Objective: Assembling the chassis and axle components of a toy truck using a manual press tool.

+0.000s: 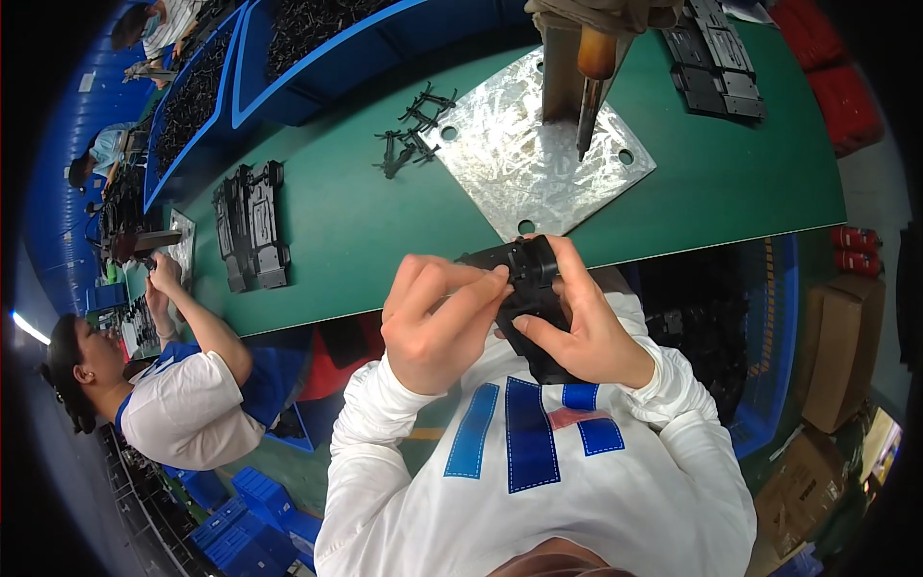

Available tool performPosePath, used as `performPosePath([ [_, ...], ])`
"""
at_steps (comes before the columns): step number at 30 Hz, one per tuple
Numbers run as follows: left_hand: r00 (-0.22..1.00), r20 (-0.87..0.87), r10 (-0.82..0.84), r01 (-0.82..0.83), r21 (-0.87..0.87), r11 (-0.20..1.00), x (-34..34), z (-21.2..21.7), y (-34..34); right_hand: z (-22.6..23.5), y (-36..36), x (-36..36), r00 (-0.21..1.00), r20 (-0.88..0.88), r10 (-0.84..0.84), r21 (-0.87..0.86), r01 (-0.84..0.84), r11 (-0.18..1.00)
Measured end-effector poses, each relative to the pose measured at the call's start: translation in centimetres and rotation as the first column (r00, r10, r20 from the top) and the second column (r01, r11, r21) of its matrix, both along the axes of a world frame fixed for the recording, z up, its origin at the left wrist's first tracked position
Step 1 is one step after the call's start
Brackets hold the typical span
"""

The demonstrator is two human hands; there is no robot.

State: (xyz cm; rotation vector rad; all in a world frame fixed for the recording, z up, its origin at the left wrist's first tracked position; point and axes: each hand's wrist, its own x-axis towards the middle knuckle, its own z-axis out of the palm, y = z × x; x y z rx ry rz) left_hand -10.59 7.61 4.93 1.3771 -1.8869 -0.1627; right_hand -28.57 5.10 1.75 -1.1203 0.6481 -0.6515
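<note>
A long black plastic chassis-like part [538, 310] is tilted in front of my chest, just off the table's near edge. Wrapped round its right side, my right hand [586, 322] grips it with the thumb across its face. My left hand [437, 313] has its fingers closed in a pinch against the part's upper left end; whether a small piece is between the fingertips cannot be made out. Beyond my hands lies a scratched metal plate [519, 144] with holes at its corners. Over the plate hangs a pointed metal tip [587, 120] below an orange-brown handle.
Small black branched pieces [409, 139] lie on the green table [336, 231] left of the plate. Similar black parts lie at the left [252, 226] and far right [716, 67]. Blue bins [317, 72] of black pieces line the back. A co-worker [183, 404] sits at my left.
</note>
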Motion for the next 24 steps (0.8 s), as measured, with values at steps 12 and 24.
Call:
performPosePath([
  [12, 0.997, 0.066, -0.041, 0.047, -0.087, 0.995, -0.5, -0.6, 0.5, 0.7, -0.5, -0.1, 0.994, 0.075, -0.084, 0.060, 0.079, 0.995],
  [24, 0.961, 0.231, -0.151, 0.180, -0.113, 0.977, -0.5, 0.5, 1.7, 0.6, 0.0, 0.5, 0.943, -0.050, -0.328, -0.224, 0.310, 0.924],
])
